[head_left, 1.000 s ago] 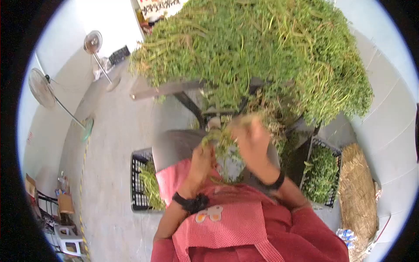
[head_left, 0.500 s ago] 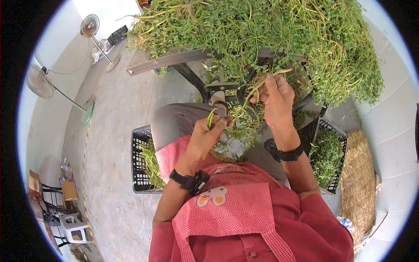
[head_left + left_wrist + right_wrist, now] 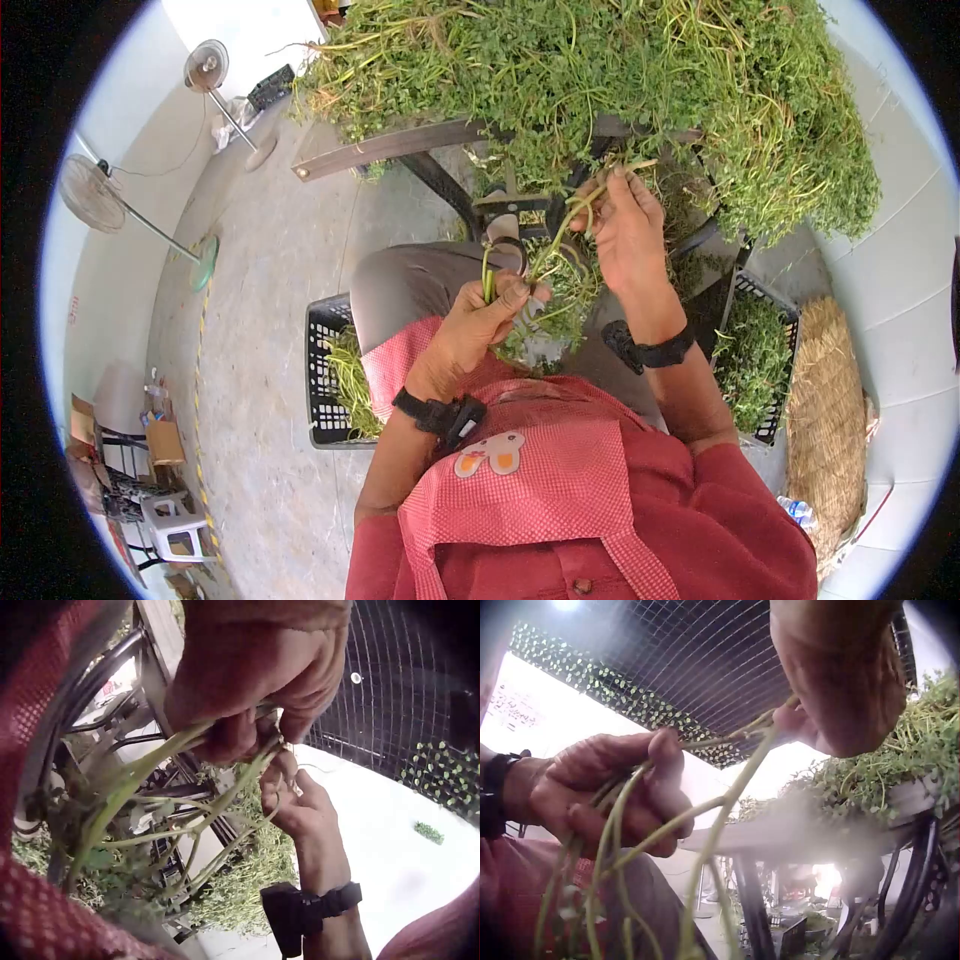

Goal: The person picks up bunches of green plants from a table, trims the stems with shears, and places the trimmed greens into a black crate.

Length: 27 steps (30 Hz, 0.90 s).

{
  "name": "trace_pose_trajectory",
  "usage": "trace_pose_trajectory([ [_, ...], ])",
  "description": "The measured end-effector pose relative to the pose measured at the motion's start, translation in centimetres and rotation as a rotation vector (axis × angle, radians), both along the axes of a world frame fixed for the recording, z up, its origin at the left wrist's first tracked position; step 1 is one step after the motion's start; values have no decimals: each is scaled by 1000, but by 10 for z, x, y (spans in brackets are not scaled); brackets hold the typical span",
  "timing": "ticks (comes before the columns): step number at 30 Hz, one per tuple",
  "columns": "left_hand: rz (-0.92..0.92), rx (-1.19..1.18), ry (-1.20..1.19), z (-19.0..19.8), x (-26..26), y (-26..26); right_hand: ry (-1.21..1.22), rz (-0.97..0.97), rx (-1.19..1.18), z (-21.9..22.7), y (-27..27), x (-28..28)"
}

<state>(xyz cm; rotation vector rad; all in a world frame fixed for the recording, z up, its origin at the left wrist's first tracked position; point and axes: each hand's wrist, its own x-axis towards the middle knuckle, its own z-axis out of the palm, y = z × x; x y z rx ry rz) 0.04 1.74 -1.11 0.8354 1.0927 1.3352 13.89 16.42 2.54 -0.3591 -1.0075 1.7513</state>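
My left hand (image 3: 478,325) pinches several green leafy plant stems (image 3: 556,238) between thumb and fingers, low in front of the apron. Higher and to the right, my right hand (image 3: 628,228) pinches the upper ends of the stems, whose pale tip sticks out past the fingers. Between the two hands the stems run slantwise. In the right wrist view the forked stems (image 3: 731,791) hang below both hands, with the left hand (image 3: 615,787) gripping them at the left. Leafy ends (image 3: 105,862) droop beneath the left hand in the left wrist view.
A big heap of greens (image 3: 600,70) covers the table (image 3: 390,146) ahead. Black crates of greens stand on the floor, one at the left (image 3: 325,390), one at the right (image 3: 785,340). Beside the right crate lies a straw bundle (image 3: 825,430). Two standing fans (image 3: 95,190) are at the left.
One second ago both hands were blurred and closer together over the lap. The right hand has risen away, stretching the stems out. Over the last half second the hands have barely shifted.
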Motion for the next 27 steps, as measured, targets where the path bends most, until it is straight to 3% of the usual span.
trace_pose_trajectory([
  [4, 112, 32, 272, -1, 1, 3, 107, 150, -194, 4, -11, -6],
  [8, 109, 104, 379, 3, 10, 2, 121, 116, 37, -1, -10, -20],
  [10, 97, 163, 507, -4, 9, 1, 172, 193, -18, 4, -12, -18],
  [14, 63, 88, 349, 9, 21, -6, 314, 378, -127, 5, -9, -11],
  [17, 30, 178, 500, 10, 24, -2, 312, 326, -232, 12, -13, -9],
  [19, 188, 168, 954, -4, 22, 3, 299, 369, -194, 11, -22, -13],
  [20, 188, 168, 953, -17, 18, 5, 286, 413, -159, 9, -31, -16],
  [22, 157, 195, 1259, -43, 5, 11, 129, 400, -108, 11, -68, -30],
  [23, 136, 197, 1266, -46, 9, 15, 102, 496, -123, 6, -79, -35],
  [24, 355, 236, 958, -49, 19, 23, -11, 496, 48, 21, -97, -31],
  [26, 745, 292, 314, -52, 33, 36, 34, 559, 85, 32, -99, -33],
  [27, 732, 274, 320, -35, 31, 24, 74, 633, 107, 31, -103, -32],
])
